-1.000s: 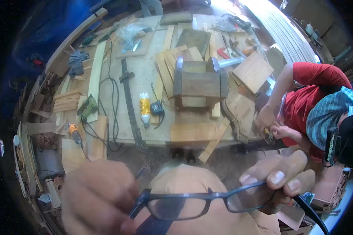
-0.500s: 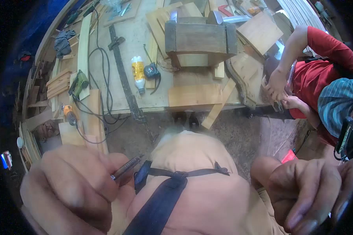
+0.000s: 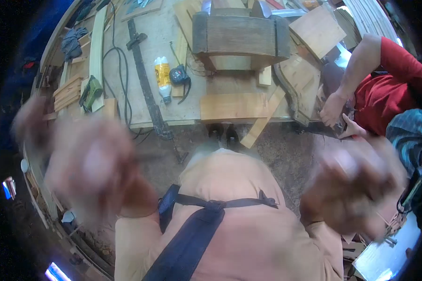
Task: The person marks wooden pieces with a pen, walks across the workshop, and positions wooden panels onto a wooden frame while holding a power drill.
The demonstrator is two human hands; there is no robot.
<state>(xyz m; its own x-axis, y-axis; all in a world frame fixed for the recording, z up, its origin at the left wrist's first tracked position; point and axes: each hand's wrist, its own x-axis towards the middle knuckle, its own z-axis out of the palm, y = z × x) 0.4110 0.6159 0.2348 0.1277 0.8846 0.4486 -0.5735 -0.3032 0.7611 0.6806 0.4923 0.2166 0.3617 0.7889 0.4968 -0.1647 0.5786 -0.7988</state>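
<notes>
My left hand (image 3: pixel 91 164) is raised in front of my body on the left, badly smeared by motion. Its fingers look curled, but whether anything sits in them cannot be made out. On the right, my right hand (image 3: pixel 356 187) is held up too, also blurred, with its fingers bent and their contents hidden. Both hands are in the air, apart from the workbench (image 3: pixel 140 119). Ahead of me on the bench stands a dark wooden frame-like piece (image 3: pixel 240 35). A light board (image 3: pixel 232 107) lies before it at the bench's front edge.
A long bar clamp (image 3: pixel 145 79), a yellow-labelled bottle (image 3: pixel 163 79) and a tape measure (image 3: pixel 179 75) lie left of centre. Farther left are a green power tool (image 3: pixel 91 92) and a black cord (image 3: pixel 124 70). A person in a red sleeve (image 3: pixel 403 61) works at the right.
Both hands have risen and turned into a blur. The thin dark grooved piece seen in my left hand before no longer shows. The person's hands at right shifted slightly.
</notes>
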